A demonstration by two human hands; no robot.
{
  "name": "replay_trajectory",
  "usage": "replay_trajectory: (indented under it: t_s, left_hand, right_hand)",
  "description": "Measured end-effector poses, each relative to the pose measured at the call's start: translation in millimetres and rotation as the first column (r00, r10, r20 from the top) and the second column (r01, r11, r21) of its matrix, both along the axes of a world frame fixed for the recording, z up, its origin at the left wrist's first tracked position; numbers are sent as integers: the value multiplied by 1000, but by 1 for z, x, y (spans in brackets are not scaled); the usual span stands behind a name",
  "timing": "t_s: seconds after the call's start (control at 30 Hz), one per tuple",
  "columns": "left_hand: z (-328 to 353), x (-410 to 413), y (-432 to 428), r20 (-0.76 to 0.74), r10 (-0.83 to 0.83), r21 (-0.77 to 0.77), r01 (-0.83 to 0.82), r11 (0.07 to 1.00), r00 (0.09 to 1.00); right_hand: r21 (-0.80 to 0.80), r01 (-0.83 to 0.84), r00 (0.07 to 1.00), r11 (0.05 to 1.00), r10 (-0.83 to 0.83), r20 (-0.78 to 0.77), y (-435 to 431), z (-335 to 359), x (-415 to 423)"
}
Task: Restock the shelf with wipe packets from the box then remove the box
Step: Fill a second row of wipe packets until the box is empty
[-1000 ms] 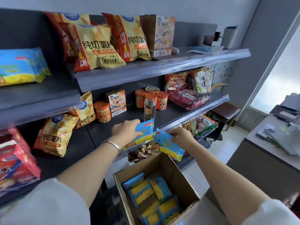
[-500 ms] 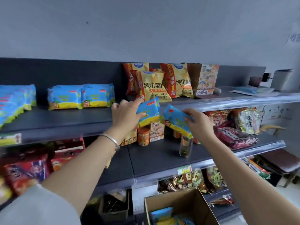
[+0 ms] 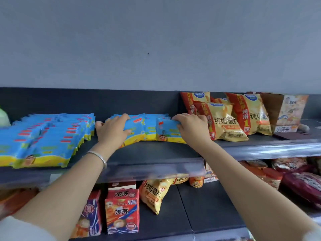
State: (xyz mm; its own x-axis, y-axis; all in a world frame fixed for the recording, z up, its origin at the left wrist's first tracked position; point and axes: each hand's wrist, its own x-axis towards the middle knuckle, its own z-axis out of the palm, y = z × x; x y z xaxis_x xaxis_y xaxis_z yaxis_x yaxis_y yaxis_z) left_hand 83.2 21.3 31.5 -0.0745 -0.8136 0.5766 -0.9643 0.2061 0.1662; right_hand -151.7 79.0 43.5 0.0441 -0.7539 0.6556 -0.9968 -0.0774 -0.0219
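Blue and yellow plastic wipe packet [image 3: 139,126] upright in the middle of the dark grey metal top shelf [image 3: 156,153], close to the back wall, front face toward the camera. Gripped at its left end by the left hand [image 3: 112,131], with fingers curled over the top edge and thumb spread out to the left. Thin silver bracelet [image 3: 99,158] around the left wrist.

Touching it on the right side, a second wipe packet [image 3: 167,132] of the same colours, also upright. Held at its right end by the right hand [image 3: 192,129], fingers bent over the top and thumb pressed on the front face. More such packets packed behind these two; number not possible to tell.

Toward the left edge of the same shelf, large group of identical wipe packets [image 3: 43,141] in close rows, apart from the left hand.

Just beside the right hand, yellow and red crisp bags [image 3: 225,122] leaning at the back wall, then a brown and orange paper carton [image 3: 288,112] near the right edge.

On the lower shelf, under the arms, red snack cartons [image 3: 122,211] and one more yellow crisp bag [image 3: 154,192].
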Motion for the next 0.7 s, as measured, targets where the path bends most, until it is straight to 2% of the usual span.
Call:
replay_trajectory:
  t_s: [0.07, 0.17, 0.27, 0.4, 0.47, 0.57, 0.63, 0.7]
  left_hand:
    - [-3, 18, -20, 66, 29, 24, -31, 999, 997]
    - [-8, 38, -50, 136, -25, 88, 13, 996, 990]
    - [-12, 42, -77, 163, -110, 128, 89, 988, 980]
    - [-17, 35, -98, 163, -196, 154, 171, 973, 967]
    - [-18, 34, -106, 161, -221, 164, 195, 967, 962]
    - [-20, 32, -117, 159, -240, 168, 213, 962, 958]
    - [-22, 29, -122, 166, -228, 151, 203, 967, 959]
    - [-26, 27, -124, 177, -210, 123, 190, 974, 962]
  right_hand:
    - [65, 12, 1000, 998, -12, 4, -30, -3, 16]
    - [167, 33, 999, 985, -34, 1, -70, -11, 33]
    - [259, 44, 998, 965, -55, 36, -98, -23, 39]
    - [275, 58, 987, 960, -97, 132, -117, -29, 40]
    - [332, 41, 985, 943, -94, 146, -122, -30, 42]
    - [398, 69, 996, 915, -85, 23, -127, -35, 44]
    - [355, 117, 993, 927, -101, -63, -131, -38, 42]
    - [318, 130, 991, 939, -109, -81, -135, -41, 40]
